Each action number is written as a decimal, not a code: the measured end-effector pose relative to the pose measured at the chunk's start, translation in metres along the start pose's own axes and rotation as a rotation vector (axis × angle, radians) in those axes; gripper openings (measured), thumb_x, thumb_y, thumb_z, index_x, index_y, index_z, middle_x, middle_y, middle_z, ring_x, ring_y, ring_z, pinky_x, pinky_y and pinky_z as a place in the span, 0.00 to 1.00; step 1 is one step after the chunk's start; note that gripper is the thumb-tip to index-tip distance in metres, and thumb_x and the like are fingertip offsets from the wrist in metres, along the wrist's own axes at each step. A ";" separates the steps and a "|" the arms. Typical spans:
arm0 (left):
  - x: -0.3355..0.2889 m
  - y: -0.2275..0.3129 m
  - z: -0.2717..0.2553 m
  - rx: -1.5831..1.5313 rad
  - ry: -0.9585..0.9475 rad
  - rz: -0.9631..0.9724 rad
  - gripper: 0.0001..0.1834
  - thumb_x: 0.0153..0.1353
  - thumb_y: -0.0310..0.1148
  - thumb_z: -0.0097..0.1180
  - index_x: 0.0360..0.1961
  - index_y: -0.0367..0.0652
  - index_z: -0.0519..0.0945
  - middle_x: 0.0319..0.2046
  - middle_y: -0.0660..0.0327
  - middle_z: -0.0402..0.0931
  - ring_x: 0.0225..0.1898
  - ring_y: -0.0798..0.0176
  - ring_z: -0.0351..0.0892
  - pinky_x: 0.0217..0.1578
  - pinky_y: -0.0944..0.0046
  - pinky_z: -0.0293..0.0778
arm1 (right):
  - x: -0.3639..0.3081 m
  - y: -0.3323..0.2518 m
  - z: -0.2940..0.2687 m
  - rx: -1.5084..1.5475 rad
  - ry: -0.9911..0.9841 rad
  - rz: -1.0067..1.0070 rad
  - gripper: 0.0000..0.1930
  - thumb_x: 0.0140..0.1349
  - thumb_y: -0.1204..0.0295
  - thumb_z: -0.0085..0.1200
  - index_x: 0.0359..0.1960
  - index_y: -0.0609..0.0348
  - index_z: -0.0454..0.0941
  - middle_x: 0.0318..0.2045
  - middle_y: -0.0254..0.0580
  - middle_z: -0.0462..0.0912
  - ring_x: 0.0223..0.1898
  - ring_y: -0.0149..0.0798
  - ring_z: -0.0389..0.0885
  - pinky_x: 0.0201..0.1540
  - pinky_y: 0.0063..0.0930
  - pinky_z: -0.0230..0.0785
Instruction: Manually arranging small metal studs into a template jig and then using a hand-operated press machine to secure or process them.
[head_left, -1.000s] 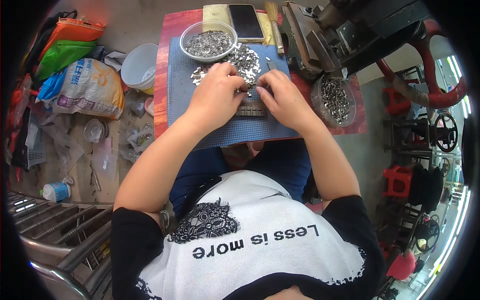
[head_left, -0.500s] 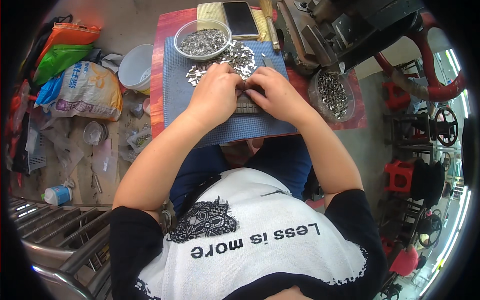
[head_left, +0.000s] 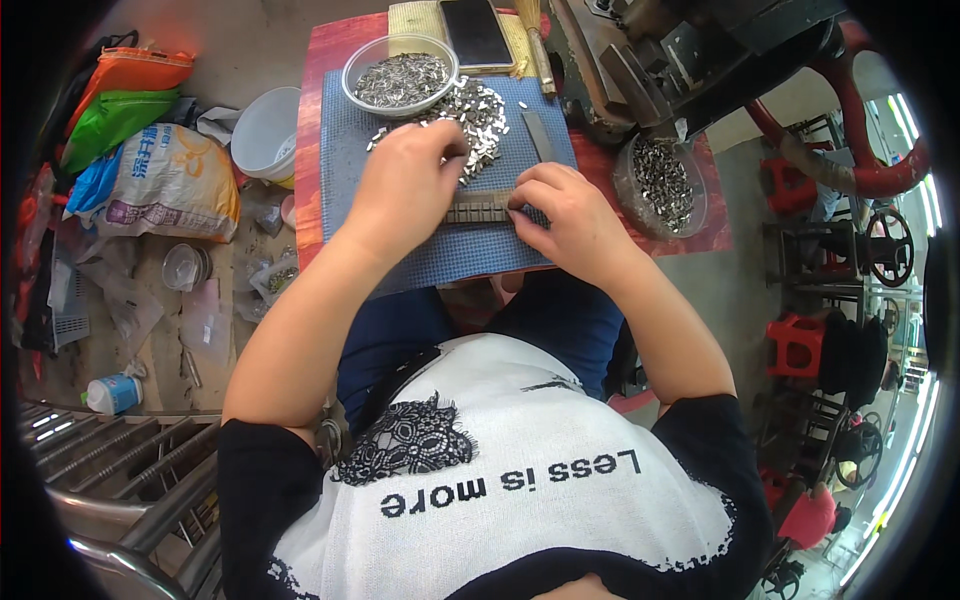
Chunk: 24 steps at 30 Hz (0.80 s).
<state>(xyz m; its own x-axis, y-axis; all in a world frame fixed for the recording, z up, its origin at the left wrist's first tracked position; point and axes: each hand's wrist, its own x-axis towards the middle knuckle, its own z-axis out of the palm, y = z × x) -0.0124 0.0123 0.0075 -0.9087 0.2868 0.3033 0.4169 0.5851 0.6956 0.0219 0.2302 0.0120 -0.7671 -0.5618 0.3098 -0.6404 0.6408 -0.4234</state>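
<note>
A slotted metal bar (head_left: 480, 209), with a row of small notches, lies on the blue ribbed mat (head_left: 345, 195) in front of me. My right hand (head_left: 572, 218) has its thumb and fingers closed at the bar's right end. Over the bar's left part and the pile's near edge is my left hand (head_left: 408, 178). Its fingers are curled together, and their tips are hidden from me. Just beyond them spreads a loose pile of small silvery metal pieces (head_left: 487, 122). A clear round bowl (head_left: 348, 80) of thin metal pieces stands at the pile's far left.
A flat metal strip (head_left: 537, 135) lies right of the pile. A phone (head_left: 475, 32) and a brush (head_left: 541, 60) are at the back. On the right, a clear tub (head_left: 701, 200) of metal pieces stands below a dark machine (head_left: 690, 60). A white bucket (head_left: 262, 130) stands left of the table.
My hands have moved apart, uncovering more of the slotted bar. The left shifted left, toward the pile's near edge; the right moved slightly right and nearer to me.
</note>
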 end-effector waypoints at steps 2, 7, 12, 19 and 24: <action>-0.006 -0.007 -0.015 -0.036 0.016 -0.030 0.08 0.57 0.26 0.63 0.36 0.35 0.81 0.31 0.55 0.83 0.35 0.59 0.82 0.41 0.61 0.74 | -0.001 0.000 -0.002 -0.001 -0.010 0.015 0.07 0.53 0.78 0.62 0.34 0.63 0.80 0.39 0.45 0.81 0.44 0.50 0.79 0.49 0.39 0.73; -0.023 -0.017 -0.036 -0.211 -0.116 -0.221 0.08 0.57 0.26 0.64 0.37 0.35 0.82 0.31 0.59 0.82 0.35 0.65 0.80 0.40 0.64 0.74 | 0.009 0.013 -0.004 0.134 0.049 0.065 0.06 0.57 0.77 0.62 0.36 0.63 0.83 0.34 0.46 0.82 0.37 0.49 0.82 0.42 0.36 0.75; -0.032 -0.024 -0.031 -0.270 -0.209 -0.282 0.07 0.56 0.27 0.64 0.34 0.36 0.83 0.35 0.54 0.81 0.41 0.58 0.80 0.45 0.61 0.74 | 0.040 0.033 0.013 0.028 0.080 0.208 0.07 0.58 0.72 0.62 0.35 0.61 0.84 0.32 0.46 0.80 0.37 0.50 0.81 0.42 0.40 0.74; -0.033 -0.030 -0.033 -0.078 -0.208 0.008 0.06 0.54 0.25 0.65 0.33 0.35 0.82 0.35 0.58 0.79 0.41 0.60 0.78 0.45 0.62 0.74 | 0.044 0.027 0.007 0.024 -0.013 0.230 0.10 0.58 0.74 0.63 0.41 0.62 0.82 0.33 0.44 0.82 0.33 0.40 0.83 0.40 0.30 0.75; -0.025 -0.022 -0.040 -0.168 -0.332 -0.197 0.07 0.52 0.26 0.64 0.32 0.36 0.86 0.35 0.54 0.80 0.37 0.53 0.81 0.43 0.58 0.76 | 0.026 0.023 0.005 0.221 0.131 0.306 0.08 0.59 0.76 0.60 0.39 0.64 0.83 0.34 0.48 0.86 0.35 0.41 0.85 0.40 0.29 0.76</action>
<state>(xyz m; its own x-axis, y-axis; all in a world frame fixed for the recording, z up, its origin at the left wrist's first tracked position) 0.0003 -0.0382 0.0105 -0.9027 0.4269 -0.0539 0.2013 0.5296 0.8240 -0.0129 0.2278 0.0065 -0.9287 -0.2822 0.2406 -0.3686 0.6319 -0.6817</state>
